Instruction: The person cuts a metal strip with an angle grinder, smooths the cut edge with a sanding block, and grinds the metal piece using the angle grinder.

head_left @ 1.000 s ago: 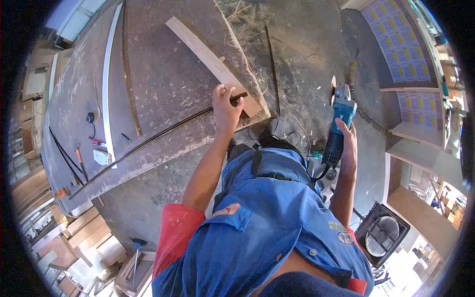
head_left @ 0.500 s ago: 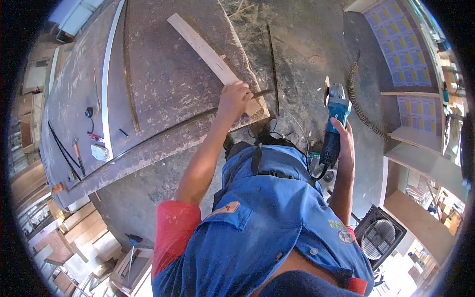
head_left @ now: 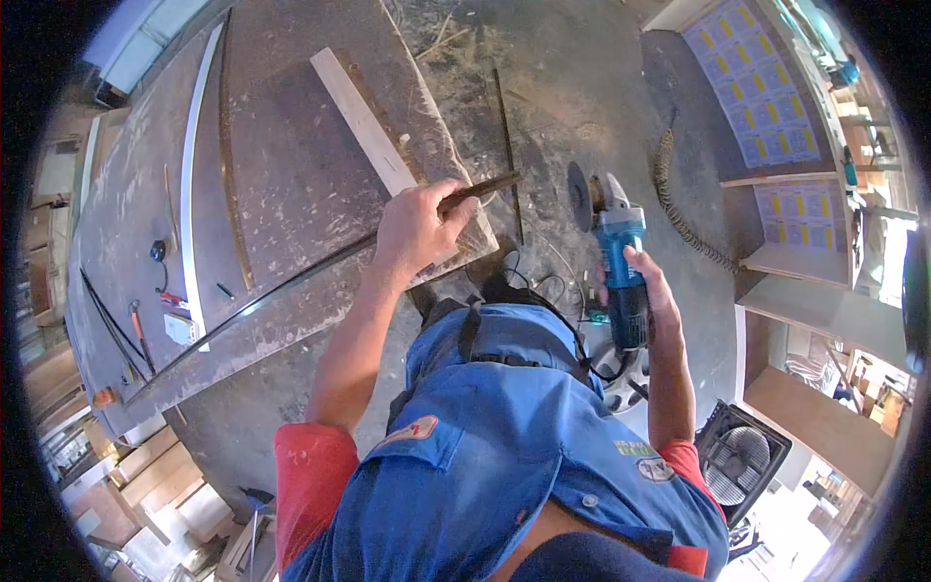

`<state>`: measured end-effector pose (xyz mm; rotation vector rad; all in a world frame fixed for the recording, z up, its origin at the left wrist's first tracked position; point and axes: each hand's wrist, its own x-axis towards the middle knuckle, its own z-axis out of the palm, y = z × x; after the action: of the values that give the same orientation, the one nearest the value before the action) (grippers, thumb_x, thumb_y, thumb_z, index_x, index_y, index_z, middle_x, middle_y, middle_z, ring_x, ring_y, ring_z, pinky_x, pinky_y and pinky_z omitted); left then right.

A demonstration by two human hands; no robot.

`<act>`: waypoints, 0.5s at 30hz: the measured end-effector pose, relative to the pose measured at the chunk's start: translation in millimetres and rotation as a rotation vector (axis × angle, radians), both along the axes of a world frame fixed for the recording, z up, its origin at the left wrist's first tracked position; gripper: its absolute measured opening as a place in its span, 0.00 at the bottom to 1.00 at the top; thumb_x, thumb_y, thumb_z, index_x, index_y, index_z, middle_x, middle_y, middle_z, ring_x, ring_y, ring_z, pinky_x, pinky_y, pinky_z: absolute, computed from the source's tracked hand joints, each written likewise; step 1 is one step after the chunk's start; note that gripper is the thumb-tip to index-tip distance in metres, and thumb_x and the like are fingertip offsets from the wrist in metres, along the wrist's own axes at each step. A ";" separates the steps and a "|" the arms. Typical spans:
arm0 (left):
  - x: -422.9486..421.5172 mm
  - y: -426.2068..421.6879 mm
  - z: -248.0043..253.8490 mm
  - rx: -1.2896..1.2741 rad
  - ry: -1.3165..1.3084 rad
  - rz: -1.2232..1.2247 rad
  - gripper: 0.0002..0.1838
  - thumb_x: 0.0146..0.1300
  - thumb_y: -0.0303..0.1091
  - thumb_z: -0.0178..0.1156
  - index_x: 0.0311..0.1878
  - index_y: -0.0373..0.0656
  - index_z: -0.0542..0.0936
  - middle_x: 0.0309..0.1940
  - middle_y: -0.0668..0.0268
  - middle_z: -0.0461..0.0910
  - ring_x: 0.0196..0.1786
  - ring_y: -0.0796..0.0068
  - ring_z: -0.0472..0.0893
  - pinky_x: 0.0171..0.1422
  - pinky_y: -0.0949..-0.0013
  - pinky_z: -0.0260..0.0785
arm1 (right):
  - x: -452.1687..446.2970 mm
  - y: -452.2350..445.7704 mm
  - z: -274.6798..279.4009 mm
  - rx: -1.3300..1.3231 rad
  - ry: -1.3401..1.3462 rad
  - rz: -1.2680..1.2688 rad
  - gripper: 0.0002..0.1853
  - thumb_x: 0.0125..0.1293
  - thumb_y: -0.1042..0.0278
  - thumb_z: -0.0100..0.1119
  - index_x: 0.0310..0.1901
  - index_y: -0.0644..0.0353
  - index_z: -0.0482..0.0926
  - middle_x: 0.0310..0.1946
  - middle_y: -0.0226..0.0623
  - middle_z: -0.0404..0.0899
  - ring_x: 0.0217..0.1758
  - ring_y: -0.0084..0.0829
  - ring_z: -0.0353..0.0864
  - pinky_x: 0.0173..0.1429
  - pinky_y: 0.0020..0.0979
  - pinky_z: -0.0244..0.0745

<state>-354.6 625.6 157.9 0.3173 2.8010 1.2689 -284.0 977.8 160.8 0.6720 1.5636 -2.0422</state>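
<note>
My left hand is closed around a long, dark, narrow strip near its end, thumb uppermost. The strip runs back along the near edge of the worktable, and its short free end sticks out past the hand towards the table's corner. A pale wooden board lies flat, its near end partly hidden by that hand. My right hand grips a teal and black angle grinder by its body. Its disc points away from me, apart from the strip's tip. Whether the disc spins, I cannot tell.
A white strip, a hammer and a tape measure lie on the table's left. A coiled hose crosses the floor at right, beside shelving. A fan stands lower right.
My left hand has turned and lifted the strip's end from beside the board. The grinder has come left, closer to the strip, with its disc face turned more into view.
</note>
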 end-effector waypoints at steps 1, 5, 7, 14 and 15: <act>1.6 1.5 1.1 0.007 0.033 0.006 0.17 0.71 0.44 0.66 0.49 0.37 0.87 0.30 0.55 0.87 0.29 0.65 0.85 0.36 0.63 0.73 | 0.3 3.6 -6.9 -0.033 0.022 0.081 0.30 0.66 0.40 0.67 0.50 0.62 0.75 0.33 0.38 0.82 0.28 0.31 0.82 0.34 0.32 0.79; 7.9 5.1 15.7 0.019 0.033 0.006 0.17 0.71 0.44 0.67 0.49 0.37 0.87 0.32 0.53 0.88 0.30 0.65 0.86 0.37 0.63 0.75 | -2.8 -1.2 -18.8 -0.071 0.061 0.212 0.31 0.63 0.42 0.68 0.51 0.66 0.77 0.34 0.40 0.83 0.30 0.30 0.84 0.35 0.32 0.81; 10.4 7.0 24.5 0.015 -0.031 0.026 0.18 0.71 0.44 0.67 0.48 0.36 0.88 0.33 0.52 0.88 0.32 0.62 0.87 0.38 0.62 0.76 | -2.8 -3.9 -14.4 -0.067 0.058 0.229 0.32 0.63 0.42 0.68 0.51 0.66 0.76 0.34 0.40 0.82 0.30 0.31 0.84 0.35 0.32 0.81; 15.2 13.6 26.2 -0.006 -0.016 0.011 0.15 0.71 0.46 0.66 0.44 0.43 0.88 0.27 0.52 0.84 0.31 0.49 0.86 0.34 0.54 0.74 | -4.1 -10.2 -12.0 -0.127 0.085 0.286 0.34 0.60 0.37 0.70 0.49 0.65 0.77 0.32 0.40 0.81 0.27 0.32 0.83 0.32 0.32 0.77; 15.3 14.2 28.2 -0.006 -0.021 0.015 0.15 0.71 0.46 0.66 0.44 0.43 0.88 0.27 0.52 0.84 0.31 0.49 0.86 0.34 0.54 0.74 | -4.3 -9.3 -12.1 -0.151 0.107 0.313 0.35 0.59 0.36 0.70 0.49 0.65 0.77 0.32 0.40 0.81 0.27 0.32 0.83 0.32 0.32 0.77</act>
<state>-339.3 639.8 186.1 0.2819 2.7946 1.2593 -288.3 968.5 148.6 0.2476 1.4494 -1.9588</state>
